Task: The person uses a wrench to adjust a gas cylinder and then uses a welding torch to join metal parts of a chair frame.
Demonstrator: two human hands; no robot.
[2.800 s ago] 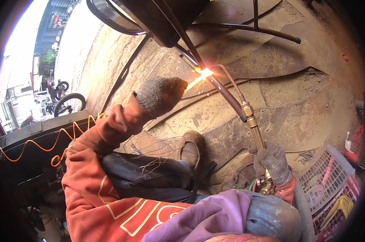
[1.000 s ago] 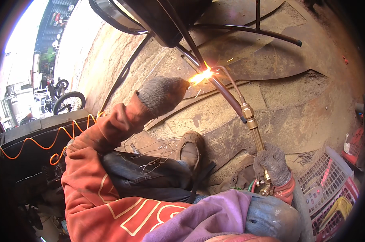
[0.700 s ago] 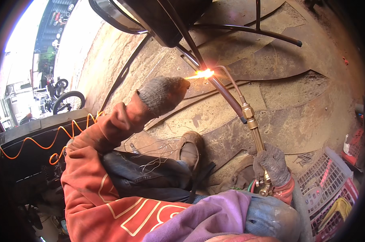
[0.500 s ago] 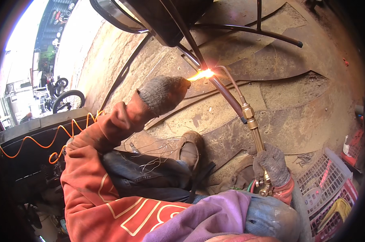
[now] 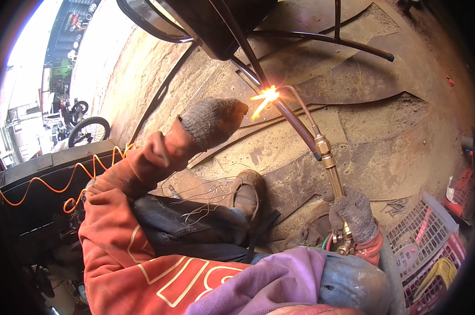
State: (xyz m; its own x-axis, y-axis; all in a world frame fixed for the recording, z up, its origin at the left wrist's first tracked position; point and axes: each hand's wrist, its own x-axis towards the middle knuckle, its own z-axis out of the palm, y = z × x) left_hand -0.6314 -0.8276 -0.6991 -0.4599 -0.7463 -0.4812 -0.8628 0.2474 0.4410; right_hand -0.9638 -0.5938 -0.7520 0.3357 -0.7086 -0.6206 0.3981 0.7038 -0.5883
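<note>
My right hand [image 5: 356,216], in a grey knit glove, is closed round the handle of a brass gas torch [image 5: 331,173]. The torch's bent copper-coloured tip reaches up to a dark metal tube [image 5: 299,126]. A bright flame [image 5: 269,95] burns where this tube meets other tubes of a dark frame [image 5: 241,39]. My left hand [image 5: 212,123], also gloved, is held just left of the flame, its fingers drawn together toward the joint. Glare and the glove hide what they hold, if anything.
Overlapping rusty metal sheets [image 5: 363,163] cover the floor. Thin loose wires [image 5: 208,202] lie by my leg and shoe [image 5: 248,195]. A plastic crate [image 5: 424,236] stands at the right. An orange coiled hose [image 5: 64,186] runs along the left, with a wheel [image 5: 89,132] beyond.
The flame's flare has changed from one tongue toward my left hand to several short spikes, one pointing down-left. Both hands and the torch keep almost the same place.
</note>
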